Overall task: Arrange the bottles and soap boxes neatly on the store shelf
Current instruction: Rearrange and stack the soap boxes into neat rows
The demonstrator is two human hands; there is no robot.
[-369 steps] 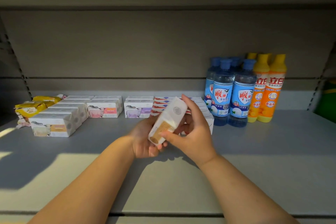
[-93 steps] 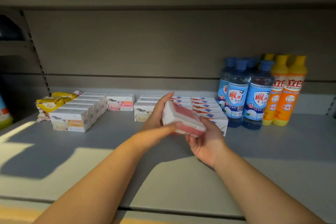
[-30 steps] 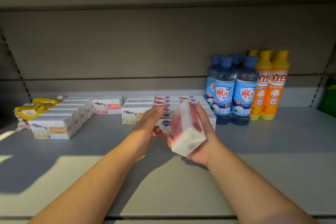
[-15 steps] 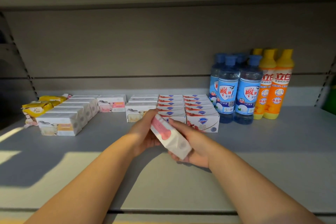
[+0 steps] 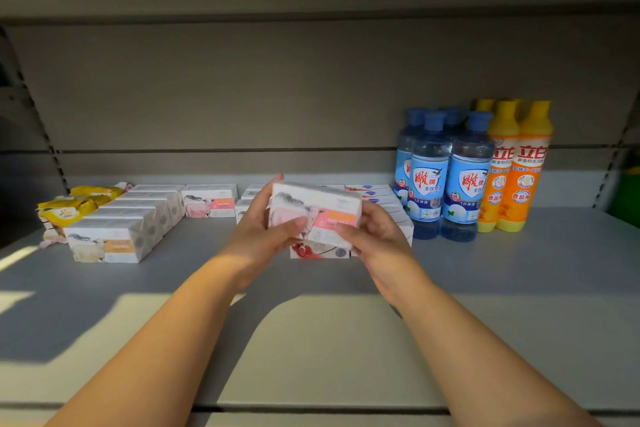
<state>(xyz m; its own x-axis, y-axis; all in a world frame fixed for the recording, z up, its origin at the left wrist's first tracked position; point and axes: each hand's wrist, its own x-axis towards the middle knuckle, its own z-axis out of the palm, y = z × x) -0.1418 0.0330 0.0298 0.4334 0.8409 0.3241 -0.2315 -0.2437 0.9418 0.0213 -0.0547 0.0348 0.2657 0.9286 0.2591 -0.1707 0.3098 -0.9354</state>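
Note:
Both hands hold a white soap box with a pink label (image 5: 317, 213) level above the grey shelf (image 5: 519, 274), its front facing me. My left hand (image 5: 263, 229) grips its left end and my right hand (image 5: 375, 236) its right end. Behind and below it lie rows of red-and-white soap boxes (image 5: 372, 198), partly hidden by the hands. A row of white boxes with orange labels (image 5: 117, 236) runs along the left. Blue dish-soap bottles (image 5: 446, 177) and orange bottles (image 5: 516, 166) stand at the right.
Yellow soap packets (image 5: 69, 208) lie at the far left. A white box with a pink label (image 5: 209, 201) sits by the back wall (image 5: 242, 97). A green object (image 5: 628, 198) shows past the right upright. Sunlight falls on the shelf's front part.
The box I hold has turned from a tilted, edge-on pose to level with its front face toward me, and it has risen a little. Both hands now grip its ends.

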